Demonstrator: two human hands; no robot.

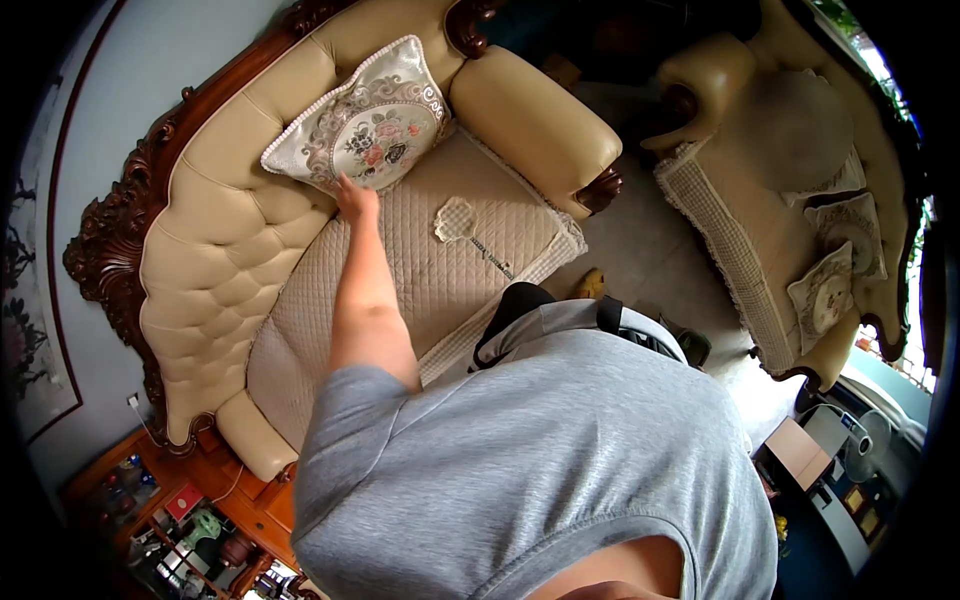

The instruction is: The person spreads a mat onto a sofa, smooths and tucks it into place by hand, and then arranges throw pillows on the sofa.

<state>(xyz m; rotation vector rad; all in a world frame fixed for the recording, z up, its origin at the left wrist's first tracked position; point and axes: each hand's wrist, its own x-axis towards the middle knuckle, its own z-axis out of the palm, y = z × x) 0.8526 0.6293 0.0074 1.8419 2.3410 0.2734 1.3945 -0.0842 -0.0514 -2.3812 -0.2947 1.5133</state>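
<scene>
one grip (356, 200), our left, touches the floral cushion (378, 138) at its near edge; we cannot tell whether it pinches. sofa backrest (225, 215) and right armrest (540, 120) apparently prop the cushion, tilted, far left.

The heathered grey T-shirt (540, 440) is short-sleeved and round-necked.

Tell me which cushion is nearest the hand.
The lone cushion on the nearer sofa, at the left hand; the other cushions sit on the farther sofa.
</scene>
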